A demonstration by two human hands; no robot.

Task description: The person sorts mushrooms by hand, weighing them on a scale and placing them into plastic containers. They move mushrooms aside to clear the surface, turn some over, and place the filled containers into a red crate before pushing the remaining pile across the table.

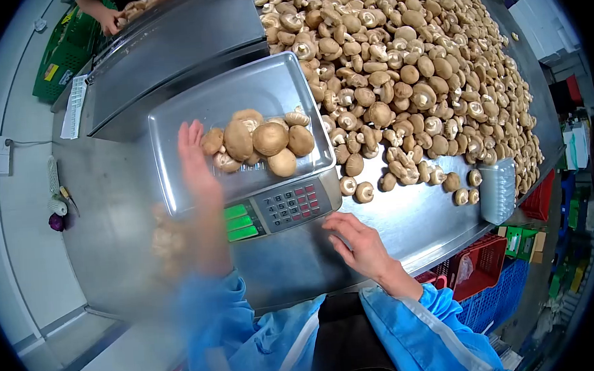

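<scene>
Several brown mushrooms (254,144) sit grouped in the metal pan (174,186) of a weighing scale. My left hand (197,157) is over the pan's left side, fingers stretched out right beside the mushrooms; its forearm is smeared by motion. Below the pan, the scale's keypad (290,205) faces me beside a green display (240,221), partly covered by my left arm. At the scale's lower right corner my right hand (363,246) hovers low over the steel table (387,210), thumb and fingers apart with nothing between them.
A large heap of mushrooms (398,57) covers the table's far right. Stacked clear plastic trays (498,190) stand at its near edge. Red crate (482,266) and blue crate (497,295) lie below. Another person's hand (109,20) is at the top left, near a green crate (65,57).
</scene>
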